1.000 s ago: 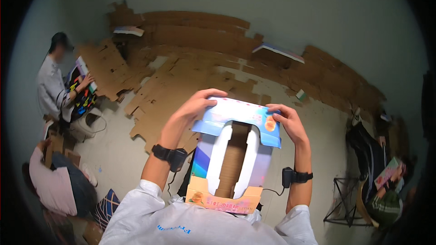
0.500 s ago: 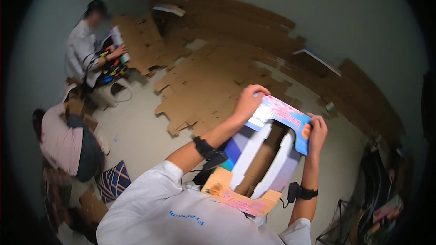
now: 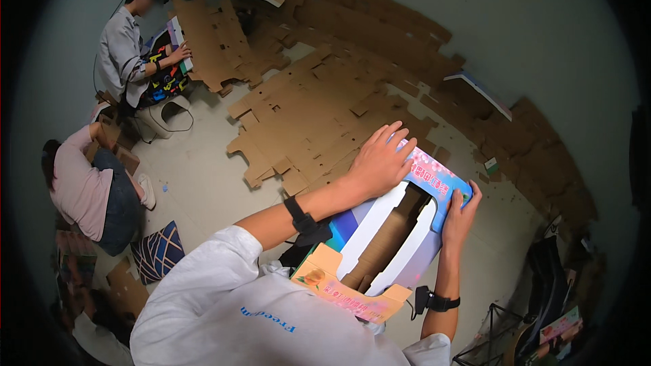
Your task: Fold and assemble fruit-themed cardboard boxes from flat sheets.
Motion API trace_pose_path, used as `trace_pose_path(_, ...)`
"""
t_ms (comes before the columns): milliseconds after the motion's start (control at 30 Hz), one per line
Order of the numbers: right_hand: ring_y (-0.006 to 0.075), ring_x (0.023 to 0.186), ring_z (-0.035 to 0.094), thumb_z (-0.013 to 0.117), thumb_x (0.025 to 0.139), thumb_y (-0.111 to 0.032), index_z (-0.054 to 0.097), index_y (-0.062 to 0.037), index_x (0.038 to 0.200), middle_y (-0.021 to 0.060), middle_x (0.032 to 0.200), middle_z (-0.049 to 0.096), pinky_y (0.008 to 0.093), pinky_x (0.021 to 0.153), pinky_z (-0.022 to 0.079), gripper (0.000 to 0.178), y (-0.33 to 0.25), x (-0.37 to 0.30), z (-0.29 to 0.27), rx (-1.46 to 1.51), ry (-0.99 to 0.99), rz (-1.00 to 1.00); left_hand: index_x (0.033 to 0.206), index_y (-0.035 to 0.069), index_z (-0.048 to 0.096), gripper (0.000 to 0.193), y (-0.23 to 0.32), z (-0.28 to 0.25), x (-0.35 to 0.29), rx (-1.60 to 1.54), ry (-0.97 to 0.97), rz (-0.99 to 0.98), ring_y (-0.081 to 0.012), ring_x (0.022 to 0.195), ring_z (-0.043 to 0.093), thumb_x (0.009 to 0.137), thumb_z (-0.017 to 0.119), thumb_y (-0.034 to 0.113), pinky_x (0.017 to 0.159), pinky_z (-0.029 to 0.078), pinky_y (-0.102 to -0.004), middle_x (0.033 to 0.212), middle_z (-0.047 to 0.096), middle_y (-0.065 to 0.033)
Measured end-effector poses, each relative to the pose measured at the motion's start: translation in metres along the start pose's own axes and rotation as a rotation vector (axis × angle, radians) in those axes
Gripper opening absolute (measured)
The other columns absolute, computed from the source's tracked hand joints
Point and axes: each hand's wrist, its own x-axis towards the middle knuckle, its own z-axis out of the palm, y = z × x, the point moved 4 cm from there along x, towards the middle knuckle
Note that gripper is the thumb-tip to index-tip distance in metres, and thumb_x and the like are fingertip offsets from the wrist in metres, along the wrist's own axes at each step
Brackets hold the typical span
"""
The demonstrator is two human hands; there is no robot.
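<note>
A colourful printed cardboard box [image 3: 422, 257] leans against my front, its top panel cut away in a long window with white inner flaps and brown cardboard inside. My left hand [image 3: 385, 160] lies over its far left corner, fingers stretched and slightly apart on the pink and blue end panel [image 3: 434, 175]. At the far right corner, my right hand [image 3: 462, 215] grips the box, thumb on the upper face and fingers round the outer side. An orange end panel [image 3: 349, 295] faces my shirt. The underside of the box is hidden.
Flattened brown cardboard [image 3: 312, 118] covers the floor ahead, with more along the wall. One person [image 3: 125, 54] sits on a stool at far left holding a box; another [image 3: 85, 183] crouches nearer. A patterned cushion [image 3: 159, 252] lies at left. A black folded frame [image 3: 546, 285] stands at right.
My left hand has shifted from gripping the far left edge to lying further over the end panel, fingers spread. The right hand and the box have moved slightly left and down in view.
</note>
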Motion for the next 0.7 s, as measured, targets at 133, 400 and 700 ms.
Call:
trace_pose_path(133,0.0377,0.144,0.049,0.056,0.109,-0.024,0.038,0.0021,0.159,0.0274,0.161,0.042,0.0434,0.119,0.038,0.059,-0.007,-0.023,-0.002,-0.034,0.035,-0.114,0.150,0.007,0.058,0.059,0.018,-0.018,-0.027,0.014,-0.192,0.100,-0.0396,0.161,0.022,0.102,0.063,0.042,0.130,0.019,-0.0580,0.170,0.031,-0.0239)
trace_pose_path(400,0.0461,0.162,0.011,0.074,0.096,-0.020,0.021,0.0072,0.165,0.0281,0.175,0.014,0.0576,0.130,0.014,0.091,-0.039,-0.104,-0.015,-0.582,-0.246,-0.320,0.147,0.019,0.063,0.055,-0.027,-0.070,-0.028,-0.737,-0.908,0.218,-0.0448,0.162,0.014,0.099,0.071,0.045,0.131,0.015,-0.0550,0.173,0.030,-0.0174)
trace_pose_path(700,0.0478,0.160,0.019,0.081,0.088,-0.021,0.028,0.0030,0.163,0.0269,0.173,0.020,0.0604,0.127,0.019,0.095,-0.017,-0.160,-0.010,-0.467,-0.216,-0.236,0.149,0.013,0.058,0.062,0.027,-0.121,-0.146,-0.304,-0.794,0.122,-0.0429,0.161,0.020,0.093,0.076,0.035,0.127,0.027,-0.0580,0.172,0.027,-0.0217)
